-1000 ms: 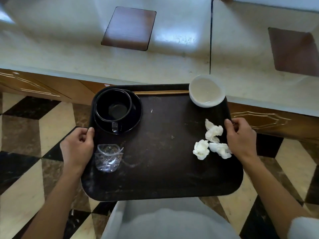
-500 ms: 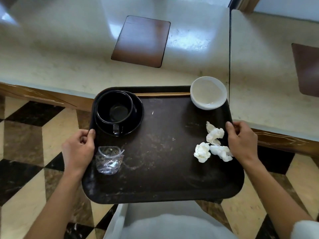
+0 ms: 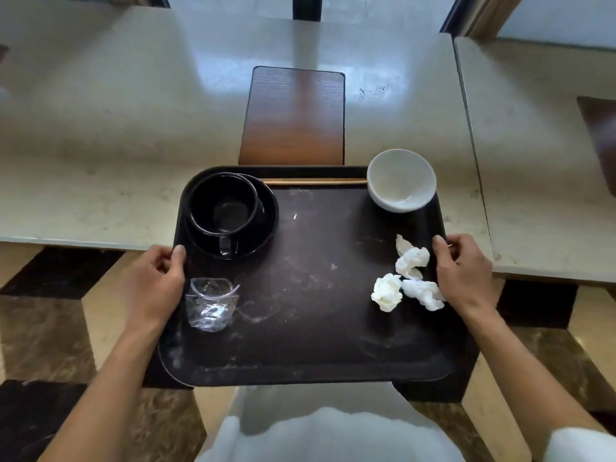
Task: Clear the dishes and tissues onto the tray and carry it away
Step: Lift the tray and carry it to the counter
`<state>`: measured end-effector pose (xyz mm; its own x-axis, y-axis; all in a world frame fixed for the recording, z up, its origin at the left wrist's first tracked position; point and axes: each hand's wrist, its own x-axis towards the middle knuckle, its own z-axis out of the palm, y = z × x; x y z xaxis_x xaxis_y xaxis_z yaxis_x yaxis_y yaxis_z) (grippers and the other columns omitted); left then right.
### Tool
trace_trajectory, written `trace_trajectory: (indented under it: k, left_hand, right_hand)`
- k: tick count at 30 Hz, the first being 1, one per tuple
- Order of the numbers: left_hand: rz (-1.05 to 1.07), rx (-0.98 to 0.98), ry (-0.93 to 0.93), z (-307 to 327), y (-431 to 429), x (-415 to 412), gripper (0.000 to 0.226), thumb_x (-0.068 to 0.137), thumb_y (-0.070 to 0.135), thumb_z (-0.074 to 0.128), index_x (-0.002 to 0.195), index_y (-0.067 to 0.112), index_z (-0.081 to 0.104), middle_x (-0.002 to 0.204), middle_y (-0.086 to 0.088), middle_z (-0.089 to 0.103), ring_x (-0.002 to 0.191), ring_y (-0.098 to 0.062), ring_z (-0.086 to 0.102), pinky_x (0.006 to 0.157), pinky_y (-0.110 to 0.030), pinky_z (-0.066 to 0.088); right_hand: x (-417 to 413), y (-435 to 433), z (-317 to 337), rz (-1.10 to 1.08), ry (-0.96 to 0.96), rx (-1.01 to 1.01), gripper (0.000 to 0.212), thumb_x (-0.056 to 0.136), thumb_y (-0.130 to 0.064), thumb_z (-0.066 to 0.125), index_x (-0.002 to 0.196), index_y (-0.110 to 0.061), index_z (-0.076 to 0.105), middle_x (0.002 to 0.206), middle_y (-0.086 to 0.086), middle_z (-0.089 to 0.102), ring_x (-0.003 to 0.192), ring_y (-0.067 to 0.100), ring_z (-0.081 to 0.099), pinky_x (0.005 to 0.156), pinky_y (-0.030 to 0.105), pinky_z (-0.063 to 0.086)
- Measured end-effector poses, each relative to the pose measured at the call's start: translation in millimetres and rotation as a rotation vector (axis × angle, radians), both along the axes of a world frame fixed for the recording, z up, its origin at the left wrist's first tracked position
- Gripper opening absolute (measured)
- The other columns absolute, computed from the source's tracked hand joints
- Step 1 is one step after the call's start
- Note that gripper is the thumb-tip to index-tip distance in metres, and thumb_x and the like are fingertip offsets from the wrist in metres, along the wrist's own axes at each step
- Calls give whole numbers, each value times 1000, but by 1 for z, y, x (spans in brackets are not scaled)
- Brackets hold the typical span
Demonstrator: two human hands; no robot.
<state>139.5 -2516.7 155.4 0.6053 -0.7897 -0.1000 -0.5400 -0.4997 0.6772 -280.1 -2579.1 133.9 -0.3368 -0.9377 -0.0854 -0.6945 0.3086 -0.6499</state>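
The loading looks done: everything in sight that needs clearing sits on the brown tray (image 3: 310, 328), and the part of the table (image 3: 100, 155) in view carries only wooden placemats (image 3: 293, 115). What seems left is carrying it off.

The tray's near edge hangs over the floor close to the person's body, while its far edge lies above the table rim, so I judge it is held up, not resting. The left hand (image 3: 153, 288) grips the left rim, thumb on top and fingers (image 3: 160, 265) curled around the edge; the right hand (image 3: 463, 278) clamps the right rim the same way. The tray's long axis runs from one hand to the other, its short sides under the fingers.

Just inside the left fingers lies a crushed clear plastic cup (image 3: 210, 303); just inside the right fingers, three crumpled tissues (image 3: 410, 278). Beyond the left thumb stands a black cup (image 3: 223, 205) on its saucer (image 3: 263, 225), handle pointing back at the person. Chopsticks (image 3: 313, 182) lie along the far rim, parallel to the long axis, ending at a white bowl (image 3: 401, 180) in the far right corner.
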Motion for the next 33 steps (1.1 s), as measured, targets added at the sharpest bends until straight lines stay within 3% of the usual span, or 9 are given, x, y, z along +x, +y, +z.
trace_trajectory:
  k: [3,7,9,13,17,20,24,29,33]
  left_hand:
    - [-5,22,-36,-11,-22,26,26,98,33,60,88,10,68,75,-6,67,67,13,55,57,-4,37]
    - [-32,-4,-19,-25,-50,45,26,97,34,61,85,12,67,70,-2,65,65,-17,58,56,-20,39]
    - [-42,-24,-5,-35,-66,52,25,97,33,62,83,12,67,67,-1,64,64,-18,59,60,-27,42]
    - [-19,-70,-22,-49,-95,60,24,95,30,65,79,13,67,62,2,62,66,-14,56,58,-18,39]
    - [-28,-103,-50,-55,-120,60,24,95,28,65,78,10,67,64,-6,64,69,-17,57,61,-31,43]
    - [-25,-111,-78,-56,-136,59,25,95,26,65,77,9,67,63,-7,63,69,-17,57,58,-27,40]
    - [-9,-91,-99,-55,-153,60,20,95,26,65,79,14,67,60,0,60,60,2,57,55,-10,37]
    - [-31,-96,-131,-58,-182,73,20,94,24,67,81,10,70,60,-1,61,59,9,56,54,-7,37]
    - [-111,-86,-178,-64,-207,91,19,93,23,69,84,7,70,60,-3,61,67,-1,59,54,-5,38]
  right_hand:
    - [17,-17,1,-11,-10,5,25,100,-33,55,102,-10,64,78,-7,60,70,5,54,63,25,36]
    - [30,-41,-5,-22,-24,-16,24,99,-31,56,100,-9,64,76,-5,61,73,17,57,72,29,37]
    - [33,-55,-8,-23,-29,-24,24,99,-31,57,101,-8,63,77,-3,61,74,18,57,72,29,38]
    - [36,-85,-14,-14,-36,-41,25,99,-31,57,101,-7,64,79,0,63,78,21,59,72,29,38]
    - [36,-118,-16,7,-39,-57,23,99,-30,57,102,-8,64,80,-1,64,77,19,59,72,28,38]
    - [36,-142,-19,8,-34,-63,21,99,-30,57,101,-10,64,76,-4,63,74,19,59,72,28,38]
    - [38,-168,-25,9,-38,-86,19,98,-28,60,99,-10,64,76,1,64,73,22,60,71,28,39]
    - [50,-191,-34,7,-49,-82,17,98,-26,60,98,-10,64,76,0,63,74,21,59,71,26,37]
    - [64,-207,-45,-14,-43,-90,17,98,-26,60,98,-9,64,75,0,61,72,22,58,70,26,36]
